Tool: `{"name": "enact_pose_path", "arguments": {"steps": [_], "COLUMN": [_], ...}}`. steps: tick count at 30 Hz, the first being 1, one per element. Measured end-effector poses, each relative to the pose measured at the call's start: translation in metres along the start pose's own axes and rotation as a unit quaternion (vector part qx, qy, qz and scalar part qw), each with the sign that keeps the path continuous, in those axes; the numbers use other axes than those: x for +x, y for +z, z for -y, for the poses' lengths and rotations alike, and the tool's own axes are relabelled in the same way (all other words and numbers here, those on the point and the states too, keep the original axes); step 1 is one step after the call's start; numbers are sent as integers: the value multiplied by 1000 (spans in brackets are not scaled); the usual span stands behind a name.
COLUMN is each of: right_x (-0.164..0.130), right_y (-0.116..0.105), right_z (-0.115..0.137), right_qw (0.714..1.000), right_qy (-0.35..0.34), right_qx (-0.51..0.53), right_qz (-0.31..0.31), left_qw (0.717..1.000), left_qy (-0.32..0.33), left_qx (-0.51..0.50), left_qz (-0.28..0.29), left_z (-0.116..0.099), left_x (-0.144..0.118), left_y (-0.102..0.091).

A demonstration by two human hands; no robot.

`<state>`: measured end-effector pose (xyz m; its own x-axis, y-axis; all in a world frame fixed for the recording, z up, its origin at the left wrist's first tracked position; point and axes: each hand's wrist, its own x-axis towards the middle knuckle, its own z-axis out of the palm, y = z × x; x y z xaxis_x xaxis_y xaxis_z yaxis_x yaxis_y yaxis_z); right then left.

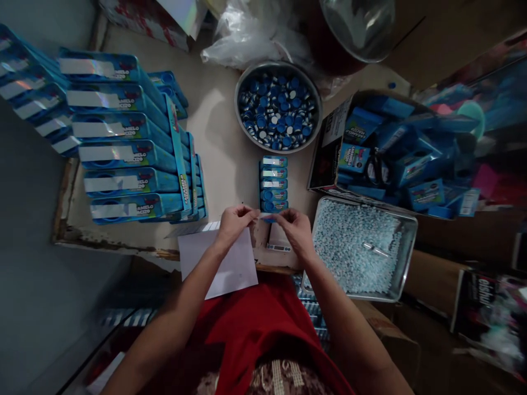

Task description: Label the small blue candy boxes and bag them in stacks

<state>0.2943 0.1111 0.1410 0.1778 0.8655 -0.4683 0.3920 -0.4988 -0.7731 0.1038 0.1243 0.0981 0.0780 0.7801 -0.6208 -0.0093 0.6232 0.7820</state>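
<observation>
My left hand [237,222] and my right hand [295,226] meet at the near end of a short row of small blue candy boxes [274,173]. Between their pinched fingertips is a narrow white label [265,216], held at both ends, with a bit of blue right beneath it. The farther boxes in the row carry white strips; the two nearer ones show round blue openings. Just below my right hand lies a small digital scale [279,247], partly covered by that hand. White label sheets [222,266] lie under my left forearm.
Stacked blue boxes [119,153] fill the left side. A metal bowl [237,118] of blue and white caps stands at the back. To the right are a carton [329,148] of blue packs and a metal tray [405,263] of pale blue pellets with a scoop [375,249].
</observation>
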Motion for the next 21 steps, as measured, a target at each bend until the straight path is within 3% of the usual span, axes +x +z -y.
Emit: {"name": "enact_pose_path", "arguments": {"steps": [4,8,13,17,19,21], "right_x": [34,55,62,63,64,67], "right_y": [1,5,10,14,17,18], "right_z": [6,7,-1,-4,-3,-4], "right_qw": [988,969,964,965,968,970], "right_qy": [-36,-49,-55,-65,-53,-29], "right_qx": [-133,-229,-246,-236,-211,-191], "right_qz": [-64,-79,-80,-98,-125,-148], "left_qw": [990,985,983,982,977,959], "left_qy": [59,59,62,45,8,21], "left_qx": [101,135,141,158,183,250], "left_qz": [-77,-95,-103,-95,-109,-131], "left_z": [-11,-12,-10,4,11,14], "left_x": [28,44,51,67,71,67], "left_y": [7,10,11,18,22,22]}}
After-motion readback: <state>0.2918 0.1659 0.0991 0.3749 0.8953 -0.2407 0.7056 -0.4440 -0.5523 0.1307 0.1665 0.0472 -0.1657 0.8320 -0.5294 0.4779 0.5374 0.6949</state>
